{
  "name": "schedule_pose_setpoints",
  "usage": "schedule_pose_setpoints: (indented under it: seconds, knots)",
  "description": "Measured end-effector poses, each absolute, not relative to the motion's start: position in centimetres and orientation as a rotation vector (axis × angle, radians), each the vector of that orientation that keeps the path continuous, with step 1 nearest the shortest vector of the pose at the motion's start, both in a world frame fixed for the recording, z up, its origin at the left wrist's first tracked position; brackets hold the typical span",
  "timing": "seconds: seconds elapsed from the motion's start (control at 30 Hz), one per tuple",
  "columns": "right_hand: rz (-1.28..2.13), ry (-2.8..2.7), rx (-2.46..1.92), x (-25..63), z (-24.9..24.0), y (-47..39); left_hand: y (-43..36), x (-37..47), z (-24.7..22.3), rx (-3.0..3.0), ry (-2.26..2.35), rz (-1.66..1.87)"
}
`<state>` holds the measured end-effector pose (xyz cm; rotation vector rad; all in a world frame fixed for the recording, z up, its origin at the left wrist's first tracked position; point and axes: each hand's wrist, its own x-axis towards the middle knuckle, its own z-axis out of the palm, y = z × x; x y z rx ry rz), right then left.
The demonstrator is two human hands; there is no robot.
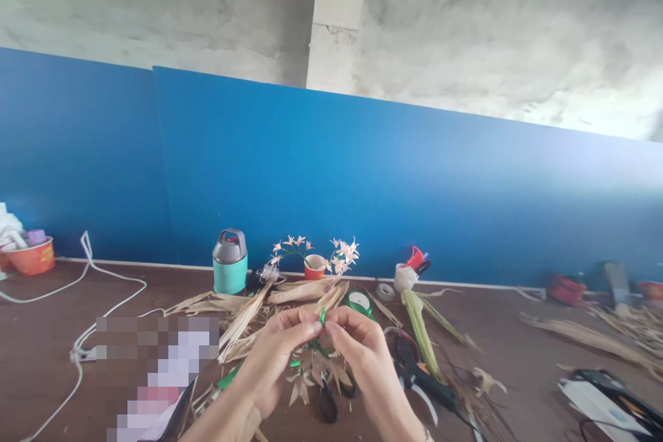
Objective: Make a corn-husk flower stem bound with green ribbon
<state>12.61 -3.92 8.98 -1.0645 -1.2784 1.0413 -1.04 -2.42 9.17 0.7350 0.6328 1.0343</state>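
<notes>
My left hand [277,349] and my right hand [365,349] meet at the middle of the table, fingertips almost touching. Both pinch a narrow strip of green tape [322,316], which pokes up between the fingertips. Pale husk flowers [299,387] with some green on them show below my hands; whether they join the pinched strip, I cannot tell. Black-handled scissors [327,400] lie beneath, partly covered. Behind my right hand is a green-rimmed tape roll [359,301].
Dried corn husks [248,321] spread behind my hands. A teal flask [230,266], a red cup [313,267] beside husk flower sprays [344,255], and a grey tape roll [385,291] stand behind. At right lie a black-handled tool [429,387] and green husk [420,335]. A white cable [77,352] runs left.
</notes>
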Motion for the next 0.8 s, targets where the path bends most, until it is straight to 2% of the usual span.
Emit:
schedule_pose_setpoints:
  seconds: [0.13, 0.27, 0.5, 0.67, 0.8]
  knots:
    - [1.049, -1.290, -1.040, 12.5, 8.9, -4.0, -2.3, -1.1, 8.9, 0.732, 0.623, 1.018]
    - [0.897, -1.423, -1.070, 13.4, 9.1, -3.9, -2.1, -1.1, 8.8, 0.751, 0.672, 0.975]
    - [0.355, -1.619, -1.444, 18.7, 7.1, -2.5, -1.2, -1.6, 8.5, 0.748, 0.749, 1.009]
    - [0.411, -1.964, -1.873, 18.0, 3.9, -2.8, -0.6, -1.7, 8.0, 0.765, 0.827, 1.056]
    - [0.242, -2.093, -1.971, 15.3, 1.9, -3.6, -0.6, -1.8, 8.1, 0.748, 0.842, 1.062]
